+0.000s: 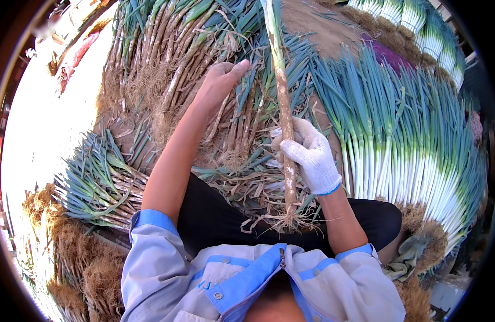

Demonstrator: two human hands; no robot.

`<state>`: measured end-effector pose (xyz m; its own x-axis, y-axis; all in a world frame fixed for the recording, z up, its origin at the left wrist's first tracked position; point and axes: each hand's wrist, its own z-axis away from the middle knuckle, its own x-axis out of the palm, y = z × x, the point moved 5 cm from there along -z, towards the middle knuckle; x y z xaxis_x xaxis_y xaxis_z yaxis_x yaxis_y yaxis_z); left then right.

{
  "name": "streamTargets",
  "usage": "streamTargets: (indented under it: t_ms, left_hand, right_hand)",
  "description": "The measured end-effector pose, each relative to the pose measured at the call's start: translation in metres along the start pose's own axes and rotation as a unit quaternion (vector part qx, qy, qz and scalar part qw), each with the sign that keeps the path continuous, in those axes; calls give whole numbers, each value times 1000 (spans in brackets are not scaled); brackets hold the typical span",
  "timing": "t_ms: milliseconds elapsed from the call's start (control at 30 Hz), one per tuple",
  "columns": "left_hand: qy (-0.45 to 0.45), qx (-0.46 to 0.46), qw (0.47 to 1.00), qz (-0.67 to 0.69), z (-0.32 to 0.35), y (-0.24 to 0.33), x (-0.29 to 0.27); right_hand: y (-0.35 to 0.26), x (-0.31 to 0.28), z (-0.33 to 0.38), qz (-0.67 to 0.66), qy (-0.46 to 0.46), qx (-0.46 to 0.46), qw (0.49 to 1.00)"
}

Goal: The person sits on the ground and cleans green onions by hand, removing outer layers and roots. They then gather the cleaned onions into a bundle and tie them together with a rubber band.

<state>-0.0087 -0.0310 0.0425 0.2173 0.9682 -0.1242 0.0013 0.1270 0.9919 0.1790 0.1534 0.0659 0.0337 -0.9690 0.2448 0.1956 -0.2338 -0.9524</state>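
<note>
Leek (284, 102), soil-streaked, runs from the top edge down the centre of the frame; our gloved right hand (312, 155) wraps around it low down, while our bare left hand (220, 80), half-curled, holds nothing we can see; a loose grip could let it slip, we judge, and a wide rightward swing could dirty the white-stemmed leeks (387, 150); muddy leeks (150, 48) crowd the upper left, so the brown ground (306, 24) at top centre seems roomiest.

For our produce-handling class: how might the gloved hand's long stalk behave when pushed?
The stalk is probably fairly stiff: it runs straight past the right hand. Its thin, stringy roots likely flop; its slim, rounded shape might roll.
</note>
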Motion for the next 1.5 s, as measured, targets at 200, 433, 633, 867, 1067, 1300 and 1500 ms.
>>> streamTargets:
  t_ms: [200, 433, 633, 867, 1067, 1300, 1500]
  left_hand:
    - [10, 24, 990, 138, -26, 9, 10]
    - [10, 8, 945, 328, -41, -30, -14]
    - [22, 7, 930, 368, -47, -39, -12]
    - [23, 56, 944, 323, -36, -19, 12]
    - [119, 50, 952, 276, -38, -22, -37]
    - [107, 39, 967, 229, -52, -47, -37]
    - [98, 31, 967, 235, -37, -25, -4]
  right_hand:
    - [24, -16, -16, 188, 113, -102, 970]
    - [33, -14, -27, 242, 79, -131, 958]
    - [37, -15, -65, 209, -23, -68, 975]
    - [3, -2, -138, 162, 47, -73, 983]
    - [73, -59, -115, 295, 78, 24, 952]
    - [22, -46, -91, 554, 218, -260, 760]
    - [19, 13, -120, 436, 110, -247, 858]
